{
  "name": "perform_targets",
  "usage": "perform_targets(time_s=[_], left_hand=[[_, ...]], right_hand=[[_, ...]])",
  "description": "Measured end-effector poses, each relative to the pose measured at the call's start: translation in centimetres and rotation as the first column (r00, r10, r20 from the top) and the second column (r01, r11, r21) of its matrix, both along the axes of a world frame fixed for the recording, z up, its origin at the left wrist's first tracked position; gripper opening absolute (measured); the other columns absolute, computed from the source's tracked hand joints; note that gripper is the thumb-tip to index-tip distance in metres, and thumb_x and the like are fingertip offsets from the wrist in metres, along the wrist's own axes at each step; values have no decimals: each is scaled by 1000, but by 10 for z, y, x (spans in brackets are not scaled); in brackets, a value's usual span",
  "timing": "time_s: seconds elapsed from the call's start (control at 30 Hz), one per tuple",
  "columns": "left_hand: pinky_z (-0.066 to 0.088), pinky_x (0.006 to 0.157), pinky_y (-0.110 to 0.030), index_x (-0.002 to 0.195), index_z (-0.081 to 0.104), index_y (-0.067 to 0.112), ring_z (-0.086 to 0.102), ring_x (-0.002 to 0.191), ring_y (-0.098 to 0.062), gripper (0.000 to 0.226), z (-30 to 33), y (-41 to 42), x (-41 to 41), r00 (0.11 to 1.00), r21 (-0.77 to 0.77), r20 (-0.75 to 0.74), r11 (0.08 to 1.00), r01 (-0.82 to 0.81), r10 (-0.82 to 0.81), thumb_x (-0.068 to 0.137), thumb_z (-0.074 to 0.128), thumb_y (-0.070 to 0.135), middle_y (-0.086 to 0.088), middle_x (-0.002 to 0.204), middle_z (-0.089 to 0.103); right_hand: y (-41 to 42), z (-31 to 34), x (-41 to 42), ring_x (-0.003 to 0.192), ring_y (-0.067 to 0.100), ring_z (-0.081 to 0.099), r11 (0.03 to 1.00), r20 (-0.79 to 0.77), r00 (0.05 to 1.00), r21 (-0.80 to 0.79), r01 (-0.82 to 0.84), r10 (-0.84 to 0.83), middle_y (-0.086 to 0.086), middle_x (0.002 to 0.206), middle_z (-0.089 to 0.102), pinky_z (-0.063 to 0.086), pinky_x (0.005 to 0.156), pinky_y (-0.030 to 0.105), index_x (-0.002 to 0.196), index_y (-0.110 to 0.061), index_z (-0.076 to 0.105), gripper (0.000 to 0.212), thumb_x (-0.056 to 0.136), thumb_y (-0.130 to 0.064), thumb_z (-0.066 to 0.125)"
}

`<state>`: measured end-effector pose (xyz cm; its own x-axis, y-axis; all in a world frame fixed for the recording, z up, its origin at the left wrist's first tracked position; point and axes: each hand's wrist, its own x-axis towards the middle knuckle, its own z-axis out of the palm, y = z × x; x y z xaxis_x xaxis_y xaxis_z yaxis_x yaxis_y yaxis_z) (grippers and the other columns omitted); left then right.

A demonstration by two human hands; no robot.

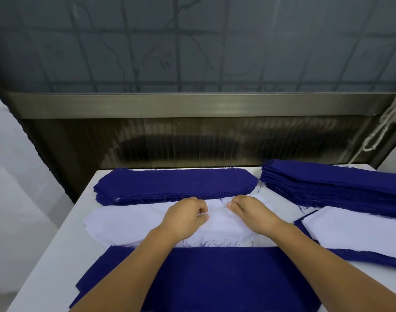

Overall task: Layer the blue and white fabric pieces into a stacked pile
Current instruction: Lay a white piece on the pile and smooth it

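- Left hand and right hand rest side by side on the white fabric stack, fingers curled, pinching its top piece.
- Blue fabric stack lies just behind.
- Taller blue stack sits right.
- Blue piece lies nearest on the desk.

A white table stands against a dark window frame. Above the frame, frosted glass shows a grid of bars behind it. Right of the frame hangs a pale cord. Left of the frame, a white wall.
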<state>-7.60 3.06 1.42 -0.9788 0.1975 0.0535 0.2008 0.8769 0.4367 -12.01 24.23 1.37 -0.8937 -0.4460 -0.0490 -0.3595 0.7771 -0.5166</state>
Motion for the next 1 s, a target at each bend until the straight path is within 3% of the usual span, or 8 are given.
perform_targets(time_s=[0.1,0.2,0.33,0.4,0.7,0.8,0.9,1.0], left_hand=[[44,65,-26,90,58,19,54,78,-14,15,-1,2,-3,1000,-27,-17,999,-19,19,95,53,32,9,83,54],[44,69,-26,98,59,21,53,82,-12,14,-1,1,-1,999,-40,-52,999,-13,11,96,52,32,9,89,54],[45,71,-23,95,58,24,49,84,-9,11,-4,-18,10,993,-82,-117,996,-32,22,97,47,27,10,92,51],[45,72,-22,96,59,24,49,84,-8,12,-3,-39,18,990,-108,-127,991,-76,62,97,47,26,10,93,51],[40,81,-17,111,67,26,57,93,-7,20,14,-136,60,948,-168,-83,934,-316,306,95,56,29,11,108,62],[44,84,-17,109,70,27,58,92,-5,19,23,-142,76,967,-131,-33,958,-253,251,94,58,29,15,103,61],[45,84,-12,107,71,32,58,91,-2,18,34,-139,94,990,-98,11,985,-141,143,94,57,31,21,101,59],[42,83,-7,106,70,35,55,92,2,19,42,-130,108,996,-117,-56,991,-70,64,95,57,28,24,100,57]], right_hand=[[3,-1,5,74,8,47,999,6,999,-25,-39,39,-10,80,51,41,70,24,73,-29,46,30,93,-51,52],[7,-3,8,83,6,47,994,-50,994,67,-90,94,-15,89,50,37,72,21,84,-34,47,29,82,-61,59],[9,-7,10,85,6,48,996,-112,991,55,-71,77,-15,90,51,41,78,21,83,-34,47,13,93,-37,56],[12,-8,12,83,5,48,996,-119,990,39,-75,79,-16,88,50,38,76,16,79,-38,45,21,95,-27,54],[24,-1,18,90,2,52,995,-50,997,-72,-67,63,-15,97,54,38,77,6,100,-28,59,11,98,-21,51],[37,11,30,83,5,56,993,-28,997,-96,-72,69,-8,91,58,45,76,16,87,-29,63,15,98,-25,53],[57,20,53,77,14,56,992,-9,995,-82,-99,99,0,85,57,49,78,33,79,-14,63,25,96,-30,55],[75,29,81,81,12,58,989,-14,994,-94,-112,111,-8,87,58,49,78,29,81,-22,67,22,97,-31,55]])
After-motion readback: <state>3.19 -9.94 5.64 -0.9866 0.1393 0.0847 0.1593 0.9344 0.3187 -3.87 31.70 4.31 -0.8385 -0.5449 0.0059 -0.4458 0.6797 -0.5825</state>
